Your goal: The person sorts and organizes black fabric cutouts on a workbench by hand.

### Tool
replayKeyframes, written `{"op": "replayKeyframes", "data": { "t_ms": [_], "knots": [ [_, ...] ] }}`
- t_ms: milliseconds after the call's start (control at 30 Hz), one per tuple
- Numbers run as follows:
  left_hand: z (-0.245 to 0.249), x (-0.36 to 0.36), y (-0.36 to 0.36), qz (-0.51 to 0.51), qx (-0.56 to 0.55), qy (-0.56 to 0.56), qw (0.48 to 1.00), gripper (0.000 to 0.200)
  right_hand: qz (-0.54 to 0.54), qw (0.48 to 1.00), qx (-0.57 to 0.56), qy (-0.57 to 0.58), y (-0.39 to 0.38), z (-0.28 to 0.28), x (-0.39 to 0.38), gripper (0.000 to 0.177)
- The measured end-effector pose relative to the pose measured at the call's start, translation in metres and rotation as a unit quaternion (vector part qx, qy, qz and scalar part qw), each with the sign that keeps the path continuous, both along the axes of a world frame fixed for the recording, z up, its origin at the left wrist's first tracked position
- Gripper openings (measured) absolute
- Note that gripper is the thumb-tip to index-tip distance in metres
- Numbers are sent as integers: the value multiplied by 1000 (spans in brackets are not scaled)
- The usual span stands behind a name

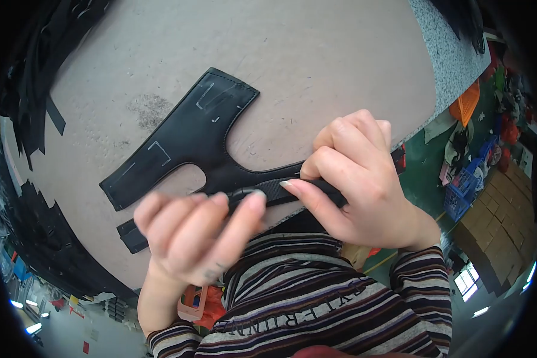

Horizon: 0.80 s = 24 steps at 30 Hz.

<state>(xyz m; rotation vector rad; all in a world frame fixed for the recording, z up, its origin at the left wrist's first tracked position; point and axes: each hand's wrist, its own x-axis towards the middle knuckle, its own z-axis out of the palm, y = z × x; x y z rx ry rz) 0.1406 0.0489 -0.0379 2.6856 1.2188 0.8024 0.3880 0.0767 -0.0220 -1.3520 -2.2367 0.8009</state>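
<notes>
A black stitched piece (203,125) with white chalk marks lies flat on the worktable (340,53), its narrow arm running to the right along the table's near edge. Along that arm lies a black webbing strap (272,190). My right hand (361,185) has its fingers curled over the strap and the arm, thumb pressing on the webbing. At the strap's left part is my left hand (197,230), blurred, fingers curled and thumb tip by a dark part on the strap; whether it grips anything is unclear. A black strap end (132,236) sticks out left of my left hand.
Black strips (36,77) are heaped at the table's upper left, and more black material (48,238) lies along its left edge. Beyond the right edge, on the floor, are a blue crate (459,194), an orange basket (465,102) and stacked cardboard (495,227).
</notes>
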Motion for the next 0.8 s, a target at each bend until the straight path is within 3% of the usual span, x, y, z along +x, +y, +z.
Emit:
{"op": "replayKeyframes", "data": {
  "t_ms": [100,200,367,467,800],
  "knots": [
    [12,11,-13,-22,39,119,992,28,-8,1000,9,6,-2,-2,0,24],
    [7,14,-14,-25,40,141,989,27,-14,1000,13,-13,-7,2,8,24],
    [5,15,-9,-60,33,113,991,28,-37,999,-11,-12,-9,4,27,23],
    [2,20,-6,-37,61,108,992,16,-45,999,-17,-13,-9,3,26,22],
    [15,19,1,-87,24,156,984,22,-39,998,-32,-37,-8,5,23,25]
  ]
}}
